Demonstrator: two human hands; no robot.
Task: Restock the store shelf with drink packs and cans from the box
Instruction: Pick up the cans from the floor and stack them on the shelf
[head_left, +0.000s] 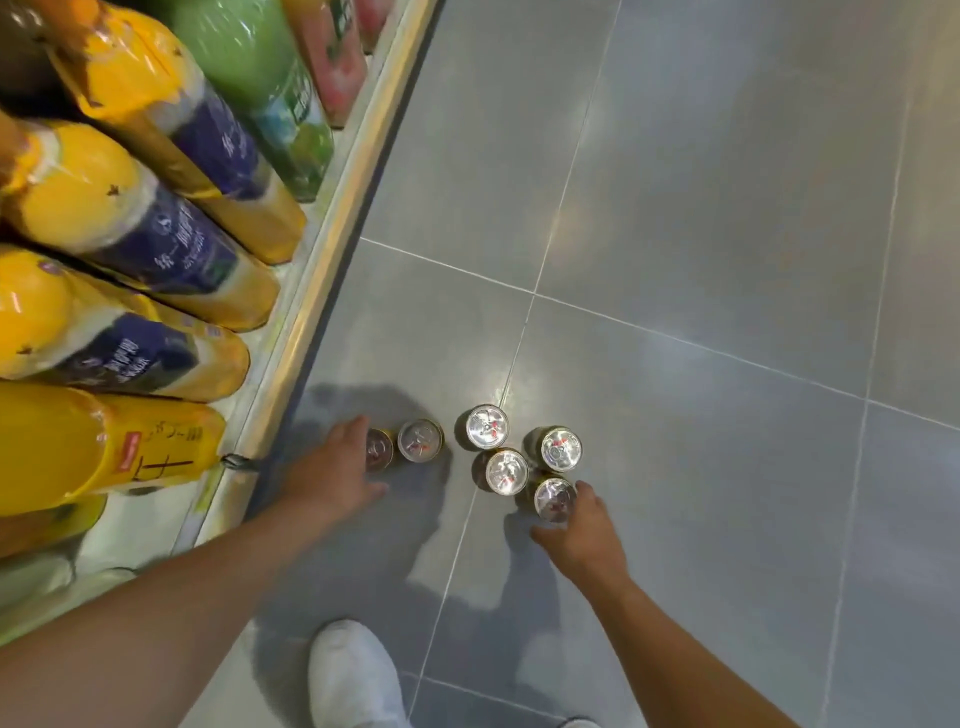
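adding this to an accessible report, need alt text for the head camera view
A person's left hand grips the leftmost can and the right hand the nearest can of six standing on a grey tiled floor, beside a shelf of yellow bottle packs.

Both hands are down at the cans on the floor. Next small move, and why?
Likely lift both straight up: the left hand curls round the leftmost can, the right hand round the nearest can, and neighbouring cans stand close, so a sideways pull could knock them.
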